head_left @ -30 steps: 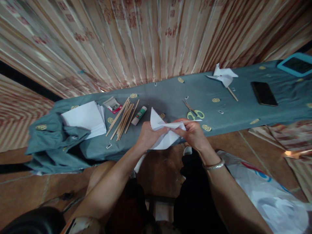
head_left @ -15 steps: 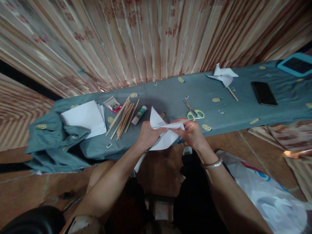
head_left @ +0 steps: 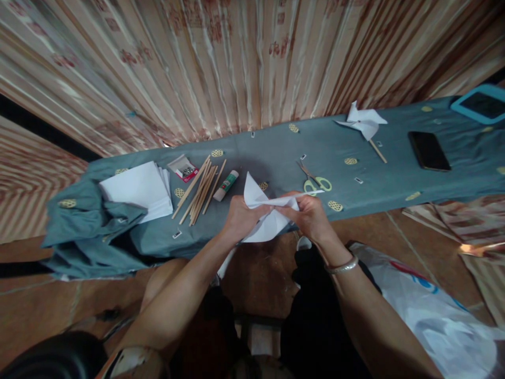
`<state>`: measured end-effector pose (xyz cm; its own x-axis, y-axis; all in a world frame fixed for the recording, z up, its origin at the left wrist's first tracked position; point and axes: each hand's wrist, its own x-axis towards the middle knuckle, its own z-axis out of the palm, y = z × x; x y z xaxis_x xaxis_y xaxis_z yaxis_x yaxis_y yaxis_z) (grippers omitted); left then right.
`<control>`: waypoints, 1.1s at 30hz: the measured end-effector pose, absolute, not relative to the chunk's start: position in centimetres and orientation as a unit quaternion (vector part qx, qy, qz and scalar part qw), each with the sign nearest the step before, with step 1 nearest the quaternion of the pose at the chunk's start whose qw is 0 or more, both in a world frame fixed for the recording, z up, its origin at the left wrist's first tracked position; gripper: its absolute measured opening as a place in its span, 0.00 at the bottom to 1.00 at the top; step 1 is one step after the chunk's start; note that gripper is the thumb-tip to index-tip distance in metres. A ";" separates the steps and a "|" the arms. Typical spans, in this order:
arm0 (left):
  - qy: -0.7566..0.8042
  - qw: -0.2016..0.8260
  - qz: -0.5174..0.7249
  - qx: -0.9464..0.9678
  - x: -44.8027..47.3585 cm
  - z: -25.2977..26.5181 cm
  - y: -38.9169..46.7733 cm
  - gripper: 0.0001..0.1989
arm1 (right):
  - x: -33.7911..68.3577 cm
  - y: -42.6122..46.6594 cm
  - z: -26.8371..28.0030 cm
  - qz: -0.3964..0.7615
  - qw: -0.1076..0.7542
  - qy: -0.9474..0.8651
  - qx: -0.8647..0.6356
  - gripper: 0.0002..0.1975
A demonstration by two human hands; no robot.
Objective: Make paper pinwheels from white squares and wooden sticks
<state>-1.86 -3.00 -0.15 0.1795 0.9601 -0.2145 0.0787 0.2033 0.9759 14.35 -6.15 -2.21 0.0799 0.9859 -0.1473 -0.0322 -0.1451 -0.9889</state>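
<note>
A white paper pinwheel (head_left: 265, 229), its points folded toward the middle, is held in the air over the front edge of the cloth-covered bench. My left hand (head_left: 241, 217) grips its left side, thumb pressed near the centre. From the right, my right hand (head_left: 310, 211) pinches the paper, its thumb also at the centre. The fingertips behind the paper are hidden. Just beyond my right hand lie scissors (head_left: 316, 184) with light green handles. A glue stick (head_left: 226, 186) lies to the left of the paper, beside several wooden sticks (head_left: 202, 192).
A stack of white paper (head_left: 136, 190) and an open small box of metal pins (head_left: 183, 169) lie on the left of the bench (head_left: 272, 152). On the right are a finished pinwheel (head_left: 363, 122), a phone (head_left: 428, 151) and a blue-framed tablet (head_left: 481, 104). A plastic bag (head_left: 426, 310) stands lower right.
Both hands stay on the paper pinwheel in nearly the same place. My thumbs have come slightly closer together at its centre. The things on the bench have not moved.
</note>
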 end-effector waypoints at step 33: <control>0.484 0.580 0.391 0.526 -2.5 -0.7 -3.1 0.07 | 13.8 -6.6 -2.4 0.416 0.503 -0.519 -0.551 0.09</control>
<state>-2.45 -3.06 -0.67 0.2260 0.9624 -0.1508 0.0554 0.1418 0.9883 13.76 -6.62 -2.44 0.1150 0.9914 0.0628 0.1528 0.0448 -0.9872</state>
